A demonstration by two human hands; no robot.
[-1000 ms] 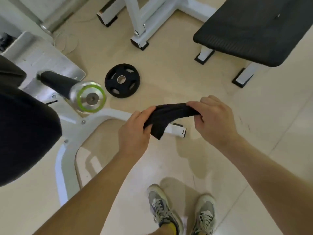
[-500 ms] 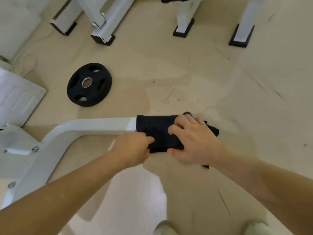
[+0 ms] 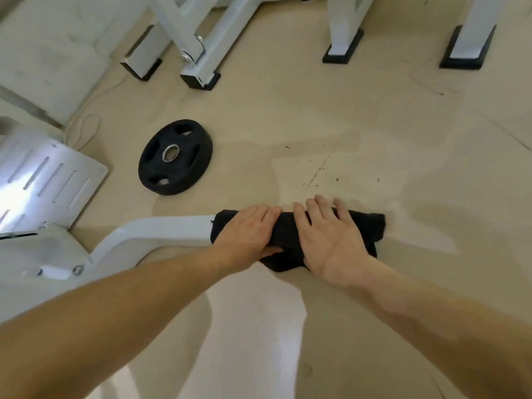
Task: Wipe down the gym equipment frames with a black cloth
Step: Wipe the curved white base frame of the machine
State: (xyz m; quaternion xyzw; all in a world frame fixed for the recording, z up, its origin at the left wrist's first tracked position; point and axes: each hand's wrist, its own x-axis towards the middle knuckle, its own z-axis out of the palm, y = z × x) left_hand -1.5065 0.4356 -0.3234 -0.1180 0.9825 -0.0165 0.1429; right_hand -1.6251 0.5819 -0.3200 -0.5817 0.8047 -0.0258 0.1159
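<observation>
The black cloth (image 3: 370,227) lies folded over the free end of the white frame bar (image 3: 161,228), the low leg of a machine that runs along the floor (image 3: 374,139). It hides that end fully and a loose part spills past it onto the floor.

Both hands lie on top of the cloth, side by side. The left hand (image 3: 247,228) is nearer to the bare part of the bar, with fingers straight and close together and the thumb along the near side. The right hand (image 3: 331,243) is flat with fingers spread, over the bar's end. I think they press down so that the cloth wraps the bar and rubs several faces together.

A weight plate (image 3: 175,156) rests on the floor beyond the bar, apart from it.
</observation>
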